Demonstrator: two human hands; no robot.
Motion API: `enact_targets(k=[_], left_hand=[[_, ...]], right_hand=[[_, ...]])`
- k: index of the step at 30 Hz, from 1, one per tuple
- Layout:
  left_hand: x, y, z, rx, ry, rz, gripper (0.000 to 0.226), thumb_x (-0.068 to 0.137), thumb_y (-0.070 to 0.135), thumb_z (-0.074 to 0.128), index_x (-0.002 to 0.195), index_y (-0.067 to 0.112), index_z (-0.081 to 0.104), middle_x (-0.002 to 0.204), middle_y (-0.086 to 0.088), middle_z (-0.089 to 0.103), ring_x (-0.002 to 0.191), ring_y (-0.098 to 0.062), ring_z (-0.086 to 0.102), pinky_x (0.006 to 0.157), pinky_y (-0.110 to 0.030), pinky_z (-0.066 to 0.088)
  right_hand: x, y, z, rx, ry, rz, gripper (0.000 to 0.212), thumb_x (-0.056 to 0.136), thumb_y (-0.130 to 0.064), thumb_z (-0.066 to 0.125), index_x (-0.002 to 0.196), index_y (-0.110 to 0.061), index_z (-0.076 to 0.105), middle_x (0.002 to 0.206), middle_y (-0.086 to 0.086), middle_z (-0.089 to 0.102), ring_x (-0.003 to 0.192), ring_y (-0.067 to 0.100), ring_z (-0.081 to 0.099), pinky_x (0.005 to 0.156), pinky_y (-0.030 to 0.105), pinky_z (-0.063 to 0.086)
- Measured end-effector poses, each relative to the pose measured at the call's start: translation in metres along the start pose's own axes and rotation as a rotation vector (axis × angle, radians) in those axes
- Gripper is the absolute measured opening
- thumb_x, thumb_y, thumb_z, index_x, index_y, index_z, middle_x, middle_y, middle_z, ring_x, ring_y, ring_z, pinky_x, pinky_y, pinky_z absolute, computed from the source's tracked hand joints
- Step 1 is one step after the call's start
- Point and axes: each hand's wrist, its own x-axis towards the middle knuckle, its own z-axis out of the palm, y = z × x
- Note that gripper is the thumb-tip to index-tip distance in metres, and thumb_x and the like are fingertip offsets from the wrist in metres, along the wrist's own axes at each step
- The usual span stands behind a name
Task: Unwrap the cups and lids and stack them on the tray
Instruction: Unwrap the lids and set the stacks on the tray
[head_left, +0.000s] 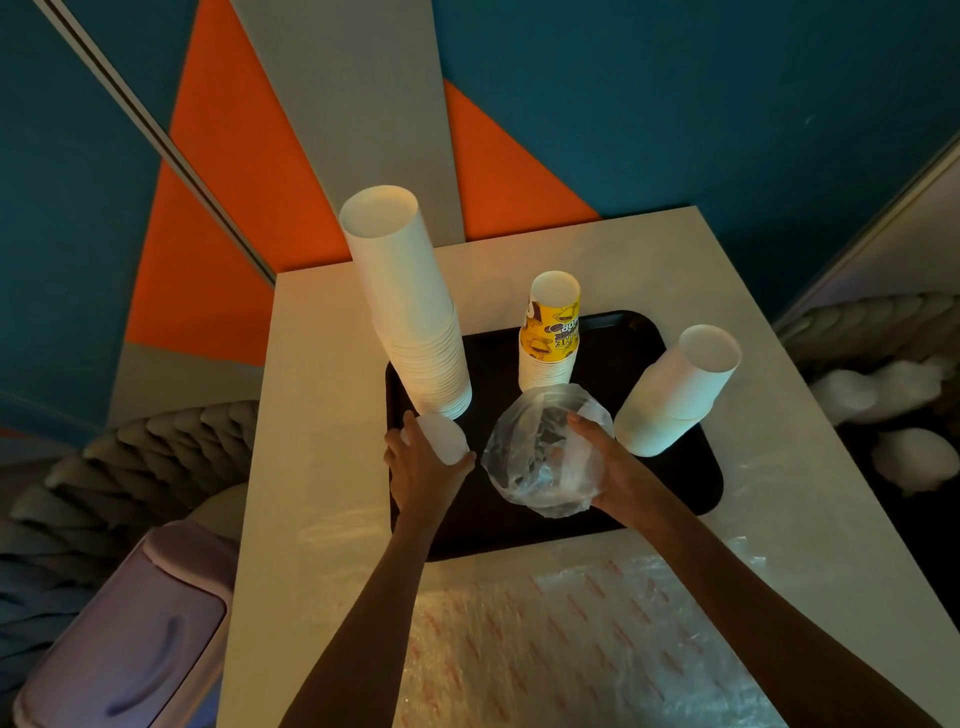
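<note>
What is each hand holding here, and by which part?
Left hand grips a white round piece around its sides; right hand grips the clear plastic wrap by its right side.

1. A yellow printed cup (551, 332), topmost in the middle stack on the tray, carries bold dark lettering among small cup drawings. The letters stand upside down and are too blurred to read with certainty.
2. A clear plastic sheet (597, 639) on the near table has rows of short red printed marks, smeared and unreadable.
3. No other writing can be read.
</note>
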Motion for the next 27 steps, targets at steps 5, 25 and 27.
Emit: enact_targets(k=[5,25,27], left_hand=[[-0.002,-0.001,0.001,-0.021,0.008,0.006,0.108,0.066,0.044,0.083,0.146,0.014,0.017,0.141,-0.013,0.027,0.130,-0.033,0.032,0.096,-0.047,0.043],[-0.013,0.017,-0.030,-0.317,0.193,0.015,0.091,0.078,0.036,0.075,0.147,0.010,0.023,0.149,-0.016,0.026,0.134,-0.032,0.033,0.104,-0.044,0.036],[-0.027,0.029,-0.043,-0.505,0.355,0.114,0.063,0.086,0.021,0.068,0.139,0.007,0.038,0.136,-0.014,0.044,0.120,-0.026,0.050,0.095,-0.034,0.043]], right_hand=[[0.000,-0.001,0.001,0.013,-0.014,-0.006,0.079,0.075,-0.048,0.070,0.140,-0.017,0.037,0.131,0.014,0.054,0.115,0.028,0.056,0.074,0.033,0.058],[-0.008,-0.005,-0.001,-0.039,-0.026,-0.040,0.050,0.084,-0.038,0.058,0.128,-0.018,0.046,0.106,0.006,0.064,0.091,0.017,0.067,0.062,0.025,0.055],[-0.013,-0.008,0.001,-0.026,-0.059,-0.055,0.046,0.080,-0.038,0.059,0.121,-0.019,0.049,0.099,0.005,0.067,0.082,0.015,0.070,0.059,0.025,0.055]])
